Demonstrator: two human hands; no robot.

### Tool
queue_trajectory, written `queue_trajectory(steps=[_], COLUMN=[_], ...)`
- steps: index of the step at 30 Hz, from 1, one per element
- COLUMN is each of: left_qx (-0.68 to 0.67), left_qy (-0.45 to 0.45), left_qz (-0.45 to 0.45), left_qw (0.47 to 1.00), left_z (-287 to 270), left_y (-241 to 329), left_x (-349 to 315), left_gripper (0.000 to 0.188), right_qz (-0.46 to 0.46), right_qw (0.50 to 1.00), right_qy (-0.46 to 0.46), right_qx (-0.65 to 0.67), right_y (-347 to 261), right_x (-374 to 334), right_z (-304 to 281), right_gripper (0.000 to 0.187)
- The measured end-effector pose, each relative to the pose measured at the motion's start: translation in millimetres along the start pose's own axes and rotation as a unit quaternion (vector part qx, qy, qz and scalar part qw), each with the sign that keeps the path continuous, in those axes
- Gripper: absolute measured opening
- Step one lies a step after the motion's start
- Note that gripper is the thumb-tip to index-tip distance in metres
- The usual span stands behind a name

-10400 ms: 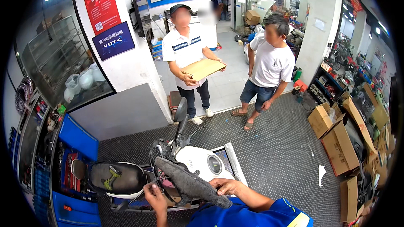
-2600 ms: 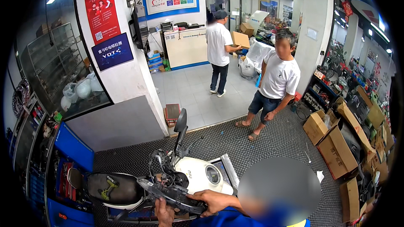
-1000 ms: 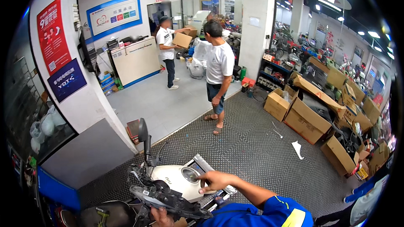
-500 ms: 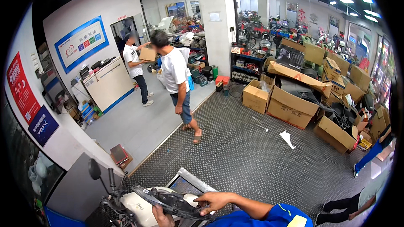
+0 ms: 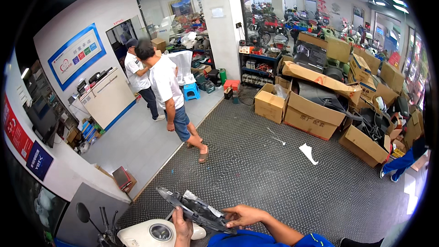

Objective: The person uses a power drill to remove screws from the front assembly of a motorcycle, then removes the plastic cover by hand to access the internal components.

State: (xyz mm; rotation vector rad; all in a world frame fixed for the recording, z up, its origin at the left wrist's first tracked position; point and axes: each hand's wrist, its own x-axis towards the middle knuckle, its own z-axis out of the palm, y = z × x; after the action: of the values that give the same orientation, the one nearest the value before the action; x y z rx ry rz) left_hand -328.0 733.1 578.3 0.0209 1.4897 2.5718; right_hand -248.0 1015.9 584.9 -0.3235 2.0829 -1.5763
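A long, dark grey-and-black plastic part, with ribs and hollows on its upper face, is held tilted in front of me at the lower edge. My left hand grips its near side from below, thumb up along the edge. At its right end, my right hand has its fingers closed on the rim. Left of the part stands a cream-coloured motorcycle with a round dark piece on top, a handlebar and a black mirror. The part overlaps some of the motorcycle.
Open cardboard boxes full of parts crowd the right side. A white scrap and a thin rod lie on the dark patterned floor. Two people in white shirts stand beyond, near a counter.
Both hands have shifted the plastic part rightward, off the motorcycle's body. My view has turned and now shows the round piece on the motorcycle. The nearer person has stepped closer to the other.
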Motion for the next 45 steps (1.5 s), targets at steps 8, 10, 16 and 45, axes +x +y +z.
queue_trajectory(steps=[8, 10, 16, 45], left_qx=[-0.014, -0.017, 0.002, 0.007], left_qy=[-0.027, -0.024, -0.051, 0.025], left_qz=[-0.073, -0.075, -0.111, 0.020], left_qw=[0.997, 0.997, 0.993, 0.999], left_z=[72.6, 82.7, 140.3, 345.1], left_y=[-55.3, -72.4, -75.9, -139.3], left_x=[151.2, 197.2, 325.0, 617.9], left_gripper=[0.039, 0.035, 0.029, 0.034], right_qz=[-0.003, 0.014, 0.029, -0.043], right_qw=[0.992, 0.989, 0.980, 0.991], right_qy=[0.109, 0.133, 0.192, 0.030], right_qx=[-0.067, -0.069, -0.048, -0.122], right_y=[28.9, 20.1, 15.3, 42.2], right_x=[26.6, 45.6, 102.0, 278.0], right_z=[-132.1, -170.2, -276.7, -726.0], right_gripper=[0.083, 0.081, 0.081, 0.085])
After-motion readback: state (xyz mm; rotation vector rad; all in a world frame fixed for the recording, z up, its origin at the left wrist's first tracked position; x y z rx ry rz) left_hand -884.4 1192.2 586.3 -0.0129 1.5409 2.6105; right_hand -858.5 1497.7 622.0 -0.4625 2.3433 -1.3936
